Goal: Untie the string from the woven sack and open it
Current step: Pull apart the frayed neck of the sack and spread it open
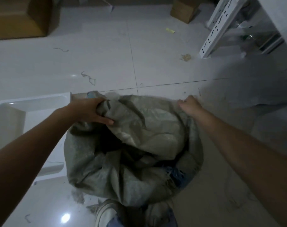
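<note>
Pale glossy floor tiles (106, 51) fill most of what I see, with dark grout lines crossing just beyond the sack and a lamp glare low on the left. Loose bits of string (88, 77) lie on the tiles above the sack, apart from it. A cardboard box (20, 18) sits in the far left corner, a smaller one (183, 10) at the top centre, and a white perforated metal rack (221, 25) leans across the upper right. A white plastic tray (30, 104) rests on the floor to the left, its near corner just beside my left wrist.

The grey-green woven sack (131, 145) stands on the floor right below me, in the middle of the view, its top slumped and creased. I see a dark hollow between the folds near the centre, and something blue shows at its lower right edge; what it is I cannot tell.

My left hand (92, 112) is clamped on a bunch of the sack's fabric at its upper left rim, thumb over the fold. My right hand (189, 104) is closed on the upper right rim, fingers curled around the edge. The two hands are well apart, with the rim stretched between them. A light shoe (105, 213) shows at the bottom, touching the sack's base.
</note>
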The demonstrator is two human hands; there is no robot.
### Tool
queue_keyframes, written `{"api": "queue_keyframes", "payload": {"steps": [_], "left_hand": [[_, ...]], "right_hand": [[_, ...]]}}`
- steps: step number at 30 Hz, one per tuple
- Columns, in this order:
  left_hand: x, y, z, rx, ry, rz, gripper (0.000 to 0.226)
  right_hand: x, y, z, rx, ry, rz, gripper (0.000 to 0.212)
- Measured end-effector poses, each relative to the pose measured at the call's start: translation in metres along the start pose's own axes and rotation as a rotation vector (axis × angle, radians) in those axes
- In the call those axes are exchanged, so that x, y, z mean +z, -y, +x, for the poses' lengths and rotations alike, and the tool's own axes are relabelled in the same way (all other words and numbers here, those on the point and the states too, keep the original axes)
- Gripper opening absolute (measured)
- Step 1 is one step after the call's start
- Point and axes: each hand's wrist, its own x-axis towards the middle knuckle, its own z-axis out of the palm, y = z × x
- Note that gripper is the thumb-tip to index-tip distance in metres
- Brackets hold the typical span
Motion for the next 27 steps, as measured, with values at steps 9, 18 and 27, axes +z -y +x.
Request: {"api": "queue_keyframes", "payload": {"steps": [9,18,27], "left_hand": [[0.023,-0.024,0.001,0.464,-0.362,0.846,0.133],[0.033,-0.037,0.022,0.131,-0.389,0.619,0.045],[0.025,-0.012,0.019,-0.072,-0.728,-0.033,0.034]], "right_hand": [[0.076,0.001,-0.099,-0.367,0.083,-0.549,0.133],[0.064,-0.039,-0.046,-0.182,0.048,0.094,0.068],[0.021,-0.039,-0.042,-0.366,0.070,0.353,0.008]]}}
